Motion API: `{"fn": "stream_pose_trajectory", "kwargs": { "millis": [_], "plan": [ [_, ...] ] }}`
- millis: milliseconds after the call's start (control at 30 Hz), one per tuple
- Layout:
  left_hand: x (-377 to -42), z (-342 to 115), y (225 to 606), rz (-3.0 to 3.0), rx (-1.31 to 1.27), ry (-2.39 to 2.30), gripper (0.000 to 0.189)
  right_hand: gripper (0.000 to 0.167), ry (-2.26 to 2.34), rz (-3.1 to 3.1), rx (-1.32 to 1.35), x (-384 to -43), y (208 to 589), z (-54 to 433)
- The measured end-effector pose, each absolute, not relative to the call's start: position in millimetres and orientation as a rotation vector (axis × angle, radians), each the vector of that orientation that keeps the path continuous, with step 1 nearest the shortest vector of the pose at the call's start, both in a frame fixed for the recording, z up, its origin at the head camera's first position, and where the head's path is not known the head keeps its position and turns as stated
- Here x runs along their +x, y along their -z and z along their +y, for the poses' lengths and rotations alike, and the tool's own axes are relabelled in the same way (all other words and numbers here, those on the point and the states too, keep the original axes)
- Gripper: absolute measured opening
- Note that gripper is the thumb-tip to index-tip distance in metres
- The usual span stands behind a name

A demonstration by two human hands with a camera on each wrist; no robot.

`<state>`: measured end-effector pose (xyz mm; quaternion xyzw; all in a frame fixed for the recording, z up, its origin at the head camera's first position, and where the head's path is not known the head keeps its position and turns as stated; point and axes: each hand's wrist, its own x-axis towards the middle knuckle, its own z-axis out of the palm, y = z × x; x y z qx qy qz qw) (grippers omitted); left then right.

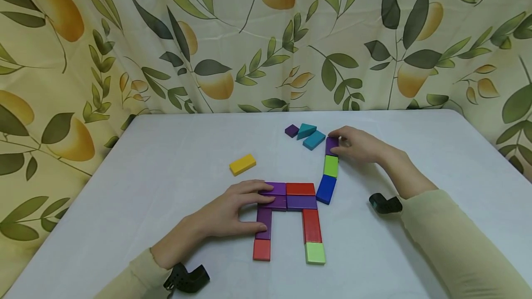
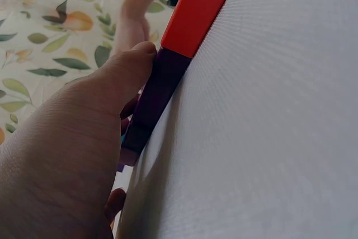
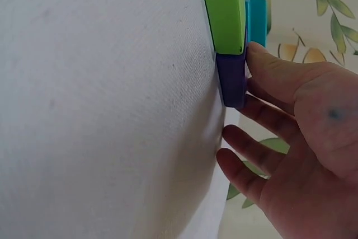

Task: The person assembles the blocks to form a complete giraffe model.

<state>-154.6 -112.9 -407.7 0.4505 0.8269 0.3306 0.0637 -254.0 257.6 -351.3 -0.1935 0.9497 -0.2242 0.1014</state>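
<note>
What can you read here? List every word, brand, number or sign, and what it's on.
No readable text anywhere.
Blocks: plain coloured faces, no legible marks.
Curtain: printed fruit and leaves only.
Black gadgets: too small in view to tell whether they bear lettering.
Right hand: a bluish smudge on the palm, not a readable sign.

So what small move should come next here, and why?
Probably the right hand should release the purple block it pinches: that block appears to lie on the table, end to end with the bright green block, so it looks placed.
</note>
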Motion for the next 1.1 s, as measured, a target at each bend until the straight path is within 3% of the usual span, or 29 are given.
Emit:
{"fn": "stream_pose_trajectory", "kwargs": {
  "millis": [533,1100],
  "plan": [
    [-154.6,-112.8,407.6,2.487,1.388,-1.018,0.053,0.054,0.692,2.831,-0.559,-258.3,351.5,256.7],
    [-155.6,-113.9,409.0,2.501,1.408,-1.009,0.053,0.058,0.593,2.824,-0.631,-276.0,351.0,223.7]
  ]
}}
